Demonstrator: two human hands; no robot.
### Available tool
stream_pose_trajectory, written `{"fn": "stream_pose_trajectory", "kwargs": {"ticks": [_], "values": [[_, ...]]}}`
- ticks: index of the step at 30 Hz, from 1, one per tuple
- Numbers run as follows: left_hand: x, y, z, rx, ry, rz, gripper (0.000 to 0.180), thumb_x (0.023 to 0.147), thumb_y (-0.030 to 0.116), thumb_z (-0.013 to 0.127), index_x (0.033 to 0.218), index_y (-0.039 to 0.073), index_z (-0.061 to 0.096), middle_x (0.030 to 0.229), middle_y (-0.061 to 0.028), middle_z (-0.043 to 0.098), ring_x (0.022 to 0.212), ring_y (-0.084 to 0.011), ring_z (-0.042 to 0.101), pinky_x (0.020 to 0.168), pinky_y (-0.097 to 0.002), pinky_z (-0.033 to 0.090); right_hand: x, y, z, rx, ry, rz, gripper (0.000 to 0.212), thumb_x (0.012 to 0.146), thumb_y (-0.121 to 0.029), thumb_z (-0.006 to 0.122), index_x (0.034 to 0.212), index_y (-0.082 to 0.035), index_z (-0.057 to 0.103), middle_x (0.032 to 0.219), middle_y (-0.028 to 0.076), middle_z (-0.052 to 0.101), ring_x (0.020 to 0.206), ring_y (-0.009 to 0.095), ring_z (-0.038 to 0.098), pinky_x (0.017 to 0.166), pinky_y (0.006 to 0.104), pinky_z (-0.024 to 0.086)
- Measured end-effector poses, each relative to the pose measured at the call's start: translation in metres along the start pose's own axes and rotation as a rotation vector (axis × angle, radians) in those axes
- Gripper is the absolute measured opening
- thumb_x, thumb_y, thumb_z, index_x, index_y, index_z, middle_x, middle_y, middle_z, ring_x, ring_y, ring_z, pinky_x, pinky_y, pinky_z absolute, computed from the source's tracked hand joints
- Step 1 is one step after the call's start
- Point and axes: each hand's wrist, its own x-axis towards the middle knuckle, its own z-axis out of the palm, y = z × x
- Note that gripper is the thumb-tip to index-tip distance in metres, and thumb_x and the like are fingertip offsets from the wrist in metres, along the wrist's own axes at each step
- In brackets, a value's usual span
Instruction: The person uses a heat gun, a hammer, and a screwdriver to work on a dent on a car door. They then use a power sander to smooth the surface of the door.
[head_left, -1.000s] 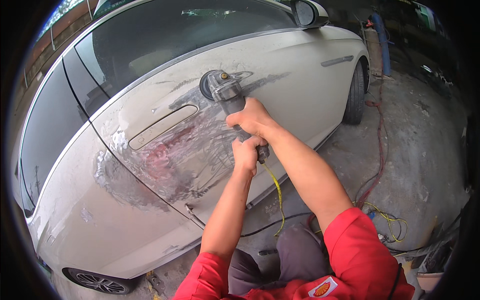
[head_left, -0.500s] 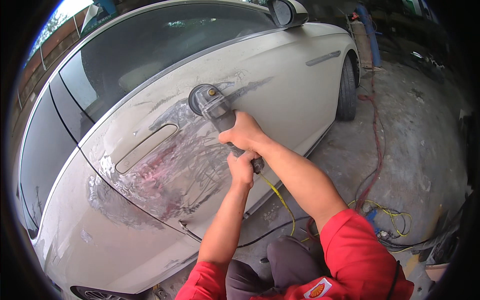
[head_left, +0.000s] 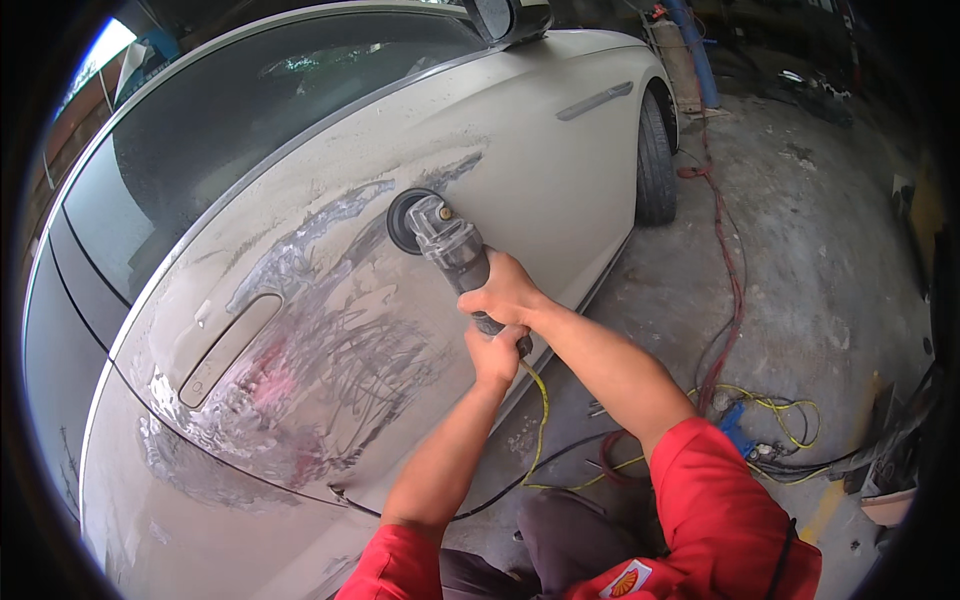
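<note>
Both of my hands are wrapped round an angle grinder (head_left: 458,250) with a dark body and a grey metal head. My right hand (head_left: 505,290) grips the body just behind the head. Farther back, my left hand (head_left: 495,352) holds the tail end, where a yellow cord (head_left: 543,400) comes out. The round black disc (head_left: 405,222) lies against the door panel of a white car (head_left: 545,130). Grey scuffed and smeared patches (head_left: 370,350) cover the door, with a reddish area (head_left: 272,380) beside the door handle (head_left: 232,350).
A side mirror (head_left: 495,18) juts out at the top, and the front tyre (head_left: 655,160) stands at right. A red hose (head_left: 735,290) and tangled cords run across the concrete floor (head_left: 800,230). At the back stand a blue cylinder (head_left: 693,50) and a rusty one.
The grinder's disc has moved down the panel and toward the front of the car, off the upper grey streak. My view has shifted, and both hands keep their hold.
</note>
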Motion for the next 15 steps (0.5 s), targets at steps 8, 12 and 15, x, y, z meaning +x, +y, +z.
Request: {"fn": "stream_pose_trajectory", "kwargs": {"ticks": [8, 12, 15], "values": [[0.093, 0.049, 0.032, 0.469, -0.269, -0.221, 0.023, 0.064, 0.015, 0.075, 0.075, -0.003, 0.066, 0.069, -0.0067, 0.063, 0.058, -0.0170, 0.058, 0.051, -0.0345, 0.042, 0.059, 0.041, -0.045, 0.694, 0.414, 0.449, 0.022, 0.069, -0.013, 0.076, 0.080, 0.002, 0.063, 0.075, 0.010, 0.063, 0.055, 0.022, 0.059, 0.051, 0.0420, 0.052], [0.036, 0.013, 0.020, 0.061, -0.114, -0.096, 0.017, 0.068, 0.005, 0.069, 0.084, 0.000, 0.064, 0.075, -0.0047, 0.065, 0.063, -0.0161, 0.059, 0.057, -0.0333, 0.045, 0.030, 0.025, -0.025, 0.268, 0.096, 0.209, 0.030, 0.063, -0.017, 0.076, 0.083, 0.000, 0.062, 0.073, 0.006, 0.062, 0.065, 0.020, 0.061, 0.062, 0.0359, 0.051], [-0.013, -0.005, -0.003, -0.101, 0.115, 0.034, 0.033, 0.070, 0.005, 0.070, 0.099, -0.001, 0.058, 0.079, -0.0051, 0.066, 0.067, -0.0155, 0.063, 0.059, -0.0323, 0.050, -0.003, -0.015, 0.008, -0.046, -0.141, 0.039, 0.054, 0.059, -0.022, 0.078, 0.105, 0.002, 0.062, 0.093, 0.015, 0.063, 0.085, 0.030, 0.063, 0.081, 0.0393, 0.052]]}}
